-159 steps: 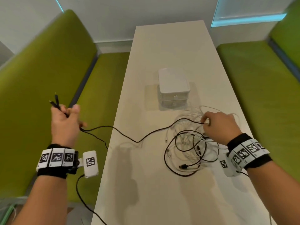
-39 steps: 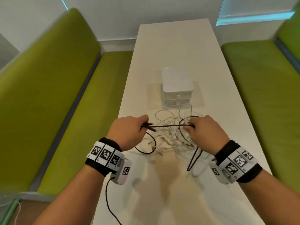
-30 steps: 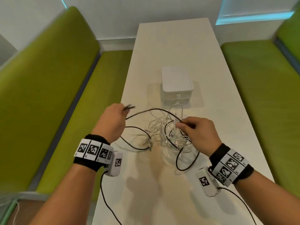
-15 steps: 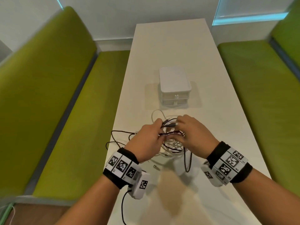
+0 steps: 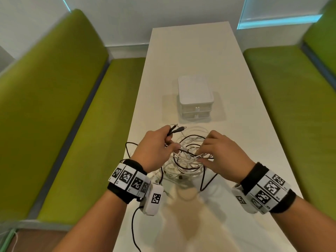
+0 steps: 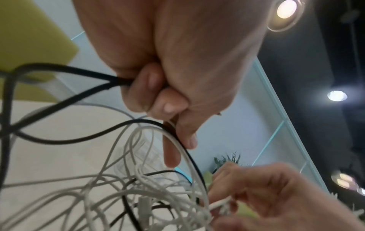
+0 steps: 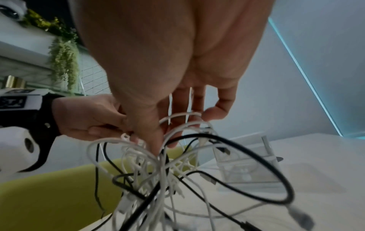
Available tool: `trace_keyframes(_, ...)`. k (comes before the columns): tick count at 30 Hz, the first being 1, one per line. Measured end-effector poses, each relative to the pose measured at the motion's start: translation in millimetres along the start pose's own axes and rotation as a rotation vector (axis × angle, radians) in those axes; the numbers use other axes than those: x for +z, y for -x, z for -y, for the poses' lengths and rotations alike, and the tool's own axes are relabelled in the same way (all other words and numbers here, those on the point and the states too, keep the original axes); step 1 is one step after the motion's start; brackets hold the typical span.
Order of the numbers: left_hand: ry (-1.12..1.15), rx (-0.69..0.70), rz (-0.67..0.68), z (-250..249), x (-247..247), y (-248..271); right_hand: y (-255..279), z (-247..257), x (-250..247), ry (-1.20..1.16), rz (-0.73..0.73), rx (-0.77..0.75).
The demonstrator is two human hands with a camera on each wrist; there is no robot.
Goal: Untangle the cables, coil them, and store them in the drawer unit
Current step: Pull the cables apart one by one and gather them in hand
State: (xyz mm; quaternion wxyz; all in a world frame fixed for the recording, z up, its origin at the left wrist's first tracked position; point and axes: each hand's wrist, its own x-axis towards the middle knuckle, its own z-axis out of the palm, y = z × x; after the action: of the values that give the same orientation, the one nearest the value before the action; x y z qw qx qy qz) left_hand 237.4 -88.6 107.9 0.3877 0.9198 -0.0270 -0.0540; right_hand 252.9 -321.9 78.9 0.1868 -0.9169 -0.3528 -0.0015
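Both hands are working over a white table (image 5: pixel 245 110), right next to each other. The left hand (image 5: pixel 154 148) is curling its fingers (image 6: pixel 150 93) tight around a black cable (image 5: pixel 189 153), and the two plug ends (image 5: pixel 177 129) of that cable are sticking out past its knuckles, pointing toward the far end of the table. From the left wrist view, the black cable is running out of the fist in two strands, and one finger is reaching down straight into the loops. The right hand (image 5: pixel 221 153) is pinching white cables (image 5: pixel 183 164) between its thumb and fingers (image 7: pixel 221 107), so it is gripping them too. The white cables are sitting in a messy pile between the two hands, lifted partly off the table, and the black cable is looping through that pile, so they are still tangled together. More of the black cable is hanging over the left edge of the table, and one loop is lying on the table near the right wrist. A small white drawer unit (image 5: pixel 195 99) is standing farther along the table, just past the pile, with its two drawers closed and facing the person. Green benches (image 5: pixel 54 106) are running along both sides of the table. Each wrist is wearing a black band with square black-and-white tags (image 5: pixel 127 177).
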Motion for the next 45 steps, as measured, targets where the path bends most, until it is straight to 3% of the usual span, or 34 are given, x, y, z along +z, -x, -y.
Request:
trace_keyframes(4, -0.332, -0.003, -0.096, 7.1, 3.7, -7.5, 2.6, 2.1, -0.9, -0.051, -0.124, -0.153)
trace_keyframes(8, -0.313, -0.071, -0.176, 7.0, 2.6, -8.7, 4.9, -2.8, -0.7, -0.090, -0.078, -0.257)
trace_keyframes(12, 0.063, -0.109, -0.314, 10.3, -15.6, -11.7, 14.7, -21.1, -1.2, -0.086, -0.002, -0.015)
trace_keyframes(14, 0.213, -0.108, -0.300, 11.0, -24.5, -10.9, 21.9, -27.9, -4.2, -0.030, 0.104, 0.136)
trace_keyframes(17, 0.122, -0.080, -0.227, 11.3, -24.0, -10.1, 20.5, -29.7, -7.8, -0.126, 0.158, 0.181)
trace_keyframes(20, 0.056, -0.063, -0.253, 12.4, -14.0, -12.7, 9.4, -29.2, 0.8, -0.130, 0.075, 0.185)
trace_keyframes(22, 0.081, 0.026, -0.283, 7.1, -4.1, -9.6, 3.2, -27.2, 7.3, -0.136, 0.012, 0.230)
trace_keyframes(26, -0.102, 0.287, -0.004, -11.8, 31.2, -3.8, -0.6, -17.7, 15.4, -0.200, 0.056, 0.221)
trace_keyframes(32, -0.557, 0.197, 0.237, -4.9, 48.4, -30.9, 9.9, -17.2, 18.1, -0.234, 0.102, 0.094)
trace_keyframes(35, -0.514, 0.214, 0.267, -4.2, 47.3, -31.2, 13.5, -17.2, 18.6, -0.221, 0.124, 0.123)
trace_keyframes(38, -0.140, 0.095, 0.197, -4.1, 32.3, -28.6, 15.0, -14.1, 20.6, -0.220, 0.110, 0.183)
trace_keyframes(40, 0.008, 0.045, 0.079, -3.5, 15.9, -28.3, 16.1, -13.4, 21.1, -0.214, 0.015, 0.183)
trace_keyframes(42, 0.068, 0.010, -0.066, -1.2, -2.6, -27.5, 18.7, -14.6, 20.0, -0.173, -0.122, 0.110)
trace_keyframes(45, -0.057, -0.004, -0.181, 3.9, -25.9, -24.8, 19.7, -17.7, 15.1, -0.118, -0.206, 0.016)
